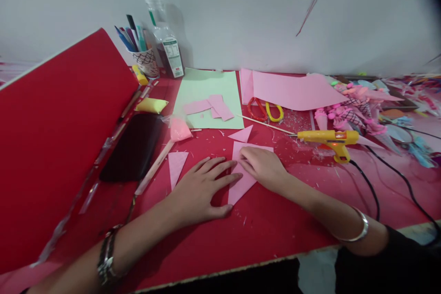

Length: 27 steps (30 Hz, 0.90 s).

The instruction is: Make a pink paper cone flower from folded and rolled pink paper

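Note:
A pink paper piece [243, 187] with a slanted lower edge lies flat on the red tabletop. My left hand [203, 188] has its fingers spread, and their tips rest on the paper's left side. Over the paper's upper part is my right hand [263, 165], its fingers curled and pressed together against the sheet; whatever they pinch is hidden. Just above it sits a small pink paper triangle [244, 134]. Another pink triangle [177, 165] lies left of my left hand.
A yellow glue gun [329, 137] with a black cord lies at the right, near scissors [274, 112] and pink paper cones [354, 115]. Pink strips rest on a pale green sheet [206, 82]. Leftward are a phone [132, 147], a bottle [170, 55] and a pen cup [146, 62].

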Available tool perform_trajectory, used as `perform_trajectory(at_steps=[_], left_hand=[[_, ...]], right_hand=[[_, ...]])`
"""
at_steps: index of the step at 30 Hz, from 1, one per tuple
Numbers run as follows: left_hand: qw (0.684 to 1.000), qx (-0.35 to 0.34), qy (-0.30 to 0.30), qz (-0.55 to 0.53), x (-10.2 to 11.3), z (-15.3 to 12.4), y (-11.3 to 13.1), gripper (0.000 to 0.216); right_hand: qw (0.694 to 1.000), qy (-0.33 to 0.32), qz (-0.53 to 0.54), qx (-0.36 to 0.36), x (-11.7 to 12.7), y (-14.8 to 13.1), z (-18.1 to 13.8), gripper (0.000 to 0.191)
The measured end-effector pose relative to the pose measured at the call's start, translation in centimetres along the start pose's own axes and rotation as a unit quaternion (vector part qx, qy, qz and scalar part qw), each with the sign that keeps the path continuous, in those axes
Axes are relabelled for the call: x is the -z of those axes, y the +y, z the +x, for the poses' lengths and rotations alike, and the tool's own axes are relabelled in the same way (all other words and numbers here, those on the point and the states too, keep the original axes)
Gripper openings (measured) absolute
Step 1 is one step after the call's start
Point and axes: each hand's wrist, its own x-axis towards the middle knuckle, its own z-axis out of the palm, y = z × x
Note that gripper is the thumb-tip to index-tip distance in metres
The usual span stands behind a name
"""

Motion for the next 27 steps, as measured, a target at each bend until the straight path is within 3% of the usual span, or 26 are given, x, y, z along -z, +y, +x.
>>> perform_trajectory(at_steps=[4,6,8,10,13,19,27], left_hand=[[1.000,0.013,-0.001,-0.011,0.2,0.1,0.2,0.059],[1.000,0.015,0.001,-0.017,0.2,0.2,0.3,0.060],[1.000,0.015,0.001,-0.022,0.1,0.2,0.3,0.062],[1.000,0.017,-0.002,-0.023,0.0,0.2,0.3,0.063],[1.000,0.020,-0.008,-0.022,0.0,0.1,0.3,0.066],[1.000,0.022,-0.004,-0.016,-0.2,-0.1,0.4,0.065],[0.999,0.024,0.008,-0.026,-0.2,0.0,0.4,0.065]], right_hand=[[0.996,0.057,-0.019,0.070,0.5,0.2,-2.0,0.020],[0.984,0.077,-0.046,0.154,0.8,0.1,-3.3,0.022],[0.970,0.054,-0.051,0.233,1.2,-0.3,-4.4,0.023],[0.963,0.014,-0.036,0.268,1.3,-0.7,-5.2,0.025],[0.963,-0.019,-0.016,0.268,1.3,-1.2,-5.6,0.032],[0.975,-0.027,0.007,0.221,0.9,-1.1,-5.8,0.035],[0.988,0.023,0.022,0.152,0.9,2.3,-6.4,0.034]])
